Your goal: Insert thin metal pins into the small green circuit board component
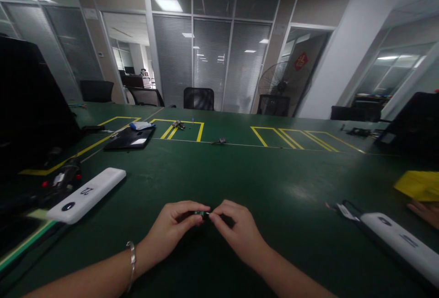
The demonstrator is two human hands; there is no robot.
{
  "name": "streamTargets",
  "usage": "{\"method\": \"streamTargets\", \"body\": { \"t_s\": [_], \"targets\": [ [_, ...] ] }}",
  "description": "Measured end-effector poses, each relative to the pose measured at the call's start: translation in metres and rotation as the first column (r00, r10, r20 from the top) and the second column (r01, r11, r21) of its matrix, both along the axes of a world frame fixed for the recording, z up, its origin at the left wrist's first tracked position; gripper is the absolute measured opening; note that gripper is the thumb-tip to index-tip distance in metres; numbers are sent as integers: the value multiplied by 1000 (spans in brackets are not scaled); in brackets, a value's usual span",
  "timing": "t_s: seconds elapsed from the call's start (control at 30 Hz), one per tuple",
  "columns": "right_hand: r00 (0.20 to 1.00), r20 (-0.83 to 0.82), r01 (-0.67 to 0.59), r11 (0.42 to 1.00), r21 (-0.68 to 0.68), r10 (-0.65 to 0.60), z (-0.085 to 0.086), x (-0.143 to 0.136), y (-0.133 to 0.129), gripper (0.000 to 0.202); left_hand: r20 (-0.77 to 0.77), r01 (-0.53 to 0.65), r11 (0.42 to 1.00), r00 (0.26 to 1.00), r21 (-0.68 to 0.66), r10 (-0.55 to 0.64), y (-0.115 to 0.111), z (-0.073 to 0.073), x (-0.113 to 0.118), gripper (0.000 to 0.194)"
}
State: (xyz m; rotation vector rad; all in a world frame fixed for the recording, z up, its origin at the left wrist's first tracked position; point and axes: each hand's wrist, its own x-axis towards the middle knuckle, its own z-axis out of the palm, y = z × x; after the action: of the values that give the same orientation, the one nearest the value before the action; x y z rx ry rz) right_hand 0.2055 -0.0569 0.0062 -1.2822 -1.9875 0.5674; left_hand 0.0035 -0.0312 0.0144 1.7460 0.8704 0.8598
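While my two hands are almost meeting above the dark green worktop [247,174], my left hand [164,227] is holding one small green-and-black piece [200,214] between its thumb and curled fingers. My right hand [240,230] is pinching the piece's pale end, thumb and fingertips drawn together; I cannot tell whether that end is a separate part. Two long white bars with rounded ends are lying there, one to my left [91,192] and one to my right [399,241]. Farther off, one flat black rectangular case [118,138] is carrying one blue-and-white packet [141,125]. One co-worker's hand [425,214] is showing at far right, just beside one bright yellow object [419,185].
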Motion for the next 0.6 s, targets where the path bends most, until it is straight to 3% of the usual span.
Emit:
{"method": "streamTargets", "body": {
  "t_s": [0.13, 0.37, 0.6],
  "targets": [
    [1000, -12, -1, 1000, 7, 1, 0, -1, -1, 19, -16, -11, 999, 1000, 37, 11, -1, 0, 1, 21],
    [1000, -27, -6, 1000, -10, 6, 4, -1, -1, 19, 112, 30, 983, 994, -179, -10, 0, -5, 2, 22],
    [999, -18, 44, 999, 15, -44, 1, 1, 1, 19, 147, 7, 993, 989, -115, 10, 8, -10, -1, 15]
  ]
}}
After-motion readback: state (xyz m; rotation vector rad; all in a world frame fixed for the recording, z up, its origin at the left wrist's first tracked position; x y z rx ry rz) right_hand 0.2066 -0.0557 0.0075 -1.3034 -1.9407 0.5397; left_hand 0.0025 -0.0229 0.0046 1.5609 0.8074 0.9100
